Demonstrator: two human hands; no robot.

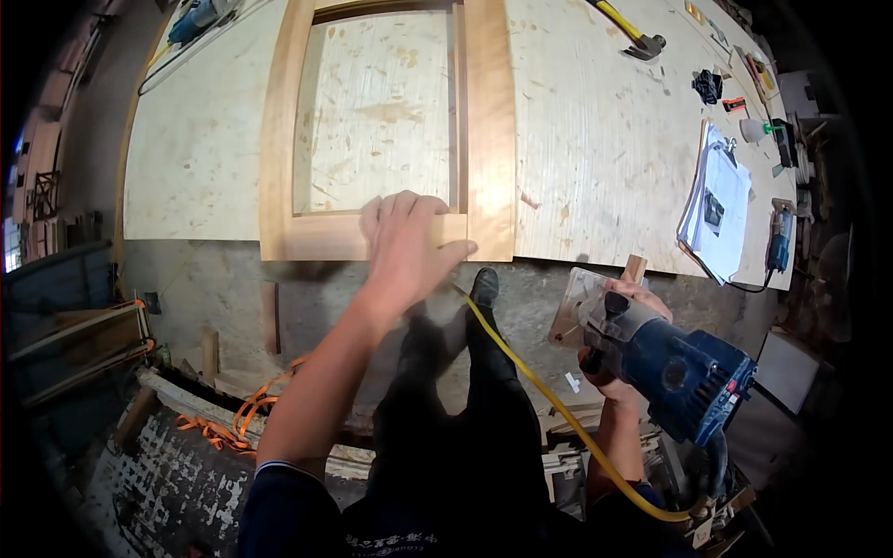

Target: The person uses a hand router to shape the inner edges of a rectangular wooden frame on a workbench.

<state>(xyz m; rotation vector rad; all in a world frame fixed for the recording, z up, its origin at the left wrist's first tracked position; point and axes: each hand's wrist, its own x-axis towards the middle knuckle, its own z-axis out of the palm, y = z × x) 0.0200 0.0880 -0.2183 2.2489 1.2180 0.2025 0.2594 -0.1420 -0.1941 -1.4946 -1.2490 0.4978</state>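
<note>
A pale wooden frame lies on the workbench, its near rail level with the bench's front edge. My left hand grips that rail, fingers bent over its inner edge and thumb stretched out to the right. Off the front edge to the right, my right hand holds a blue handheld router, tilted, with its clear plastic base turned to the left. The router's body hides part of that hand. A yellow hose or cord curves from near the frame down to the lower right.
On the workbench lie a yellow-handled claw hammer, a clipboard with papers and a second blue power tool. Another blue tool lies far left. Orange straps and wood scraps are below the bench.
</note>
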